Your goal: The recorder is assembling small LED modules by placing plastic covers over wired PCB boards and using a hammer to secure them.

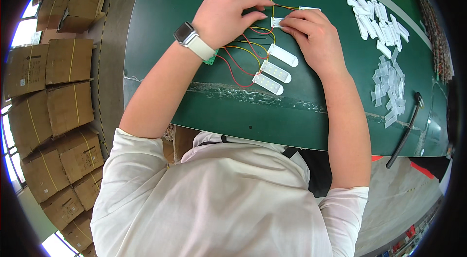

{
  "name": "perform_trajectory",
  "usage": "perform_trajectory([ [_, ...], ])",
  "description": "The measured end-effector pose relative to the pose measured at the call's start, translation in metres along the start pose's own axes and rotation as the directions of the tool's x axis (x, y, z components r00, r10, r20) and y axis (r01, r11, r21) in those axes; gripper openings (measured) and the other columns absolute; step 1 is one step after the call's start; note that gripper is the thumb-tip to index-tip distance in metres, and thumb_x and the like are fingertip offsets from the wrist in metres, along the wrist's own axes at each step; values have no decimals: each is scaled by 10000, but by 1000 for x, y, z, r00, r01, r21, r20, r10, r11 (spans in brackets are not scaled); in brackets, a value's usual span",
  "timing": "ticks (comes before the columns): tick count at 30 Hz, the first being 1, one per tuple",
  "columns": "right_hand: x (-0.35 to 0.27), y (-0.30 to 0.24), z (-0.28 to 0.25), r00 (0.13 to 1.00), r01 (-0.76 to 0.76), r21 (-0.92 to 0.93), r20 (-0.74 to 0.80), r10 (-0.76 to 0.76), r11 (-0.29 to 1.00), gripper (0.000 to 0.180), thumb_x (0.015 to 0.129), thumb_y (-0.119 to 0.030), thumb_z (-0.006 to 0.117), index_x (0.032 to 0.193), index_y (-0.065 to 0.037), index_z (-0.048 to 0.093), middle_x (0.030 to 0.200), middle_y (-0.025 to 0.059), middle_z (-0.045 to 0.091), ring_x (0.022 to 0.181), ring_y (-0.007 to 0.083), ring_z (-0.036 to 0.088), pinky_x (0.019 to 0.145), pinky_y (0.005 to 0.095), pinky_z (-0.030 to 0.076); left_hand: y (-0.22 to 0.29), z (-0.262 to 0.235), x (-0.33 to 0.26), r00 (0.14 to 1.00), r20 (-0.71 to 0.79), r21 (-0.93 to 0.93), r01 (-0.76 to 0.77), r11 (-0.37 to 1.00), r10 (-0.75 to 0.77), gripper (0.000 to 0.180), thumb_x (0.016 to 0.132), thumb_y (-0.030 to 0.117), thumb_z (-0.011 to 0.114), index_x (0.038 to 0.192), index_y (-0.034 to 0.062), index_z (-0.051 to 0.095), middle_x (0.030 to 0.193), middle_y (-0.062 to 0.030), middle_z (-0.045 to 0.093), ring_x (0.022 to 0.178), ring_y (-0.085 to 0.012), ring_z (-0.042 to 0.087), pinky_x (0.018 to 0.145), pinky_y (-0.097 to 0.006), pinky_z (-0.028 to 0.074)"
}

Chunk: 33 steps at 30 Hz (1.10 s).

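My left hand [227, 14] and my right hand [314, 35] meet over a small white LED strip [276, 22] on the green table [311, 111]; both pinch it between their fingertips. Red and yellow wires [243, 55] run from it and from three more white LED strips [276, 70] lying just below the hands. A green circuit board [212, 59] peeks out under my left wrist, which wears a watch with a white band [192, 39].
A heap of white plastic pieces [377, 16] and a pile of clear strips [389, 89] lie at the right of the table. A black tool [406, 130] rests near the right front edge. Stacked cardboard boxes [53, 91] fill the floor at left.
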State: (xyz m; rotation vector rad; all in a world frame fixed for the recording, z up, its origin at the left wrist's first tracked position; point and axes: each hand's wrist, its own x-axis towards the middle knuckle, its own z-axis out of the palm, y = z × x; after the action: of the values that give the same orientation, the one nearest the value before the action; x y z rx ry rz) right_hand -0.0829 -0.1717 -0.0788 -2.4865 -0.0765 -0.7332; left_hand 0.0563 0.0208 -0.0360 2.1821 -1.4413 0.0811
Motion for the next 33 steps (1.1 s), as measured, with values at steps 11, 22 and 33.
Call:
perform_trajectory([
  [11, 0, -1, 0, 1000, 7, 0, -8, -7, 1000, 111, 850, -145, 797, 953, -102, 800, 990, 13, 740, 972, 237, 675, 863, 369, 568, -1, 12, -1, 992, 9, 117, -125, 985, 125, 335, 818, 253, 840, 1128, 131, 804, 1179, -3, 771, 1120, -255, 638, 977, -377, 556],
  [22, 0, 0, 0, 1000, -9, 21, 9, 9, 1000, 106, 853, -135, 790, 950, -96, 795, 992, 10, 734, 978, 238, 668, 858, 370, 564, 7, 15, -4, 996, 63, 259, -72, 963, 58, 429, 830, 392, 822, 1225, 227, 795, 1306, 60, 706, 1230, -260, 543, 1096, -412, 445],
  [33, 0, 0, -1, 1000, -15, 45, 14, 15, 999, 110, 859, -128, 782, 956, -78, 777, 997, 18, 730, 981, 244, 665, 862, 380, 560, 10, 18, -12, 999, 22, 391, -39, 920, 33, 424, 853, 496, 790, 1236, 316, 793, 1350, 82, 652, 1268, -251, 498, 1154, -474, 290],
])
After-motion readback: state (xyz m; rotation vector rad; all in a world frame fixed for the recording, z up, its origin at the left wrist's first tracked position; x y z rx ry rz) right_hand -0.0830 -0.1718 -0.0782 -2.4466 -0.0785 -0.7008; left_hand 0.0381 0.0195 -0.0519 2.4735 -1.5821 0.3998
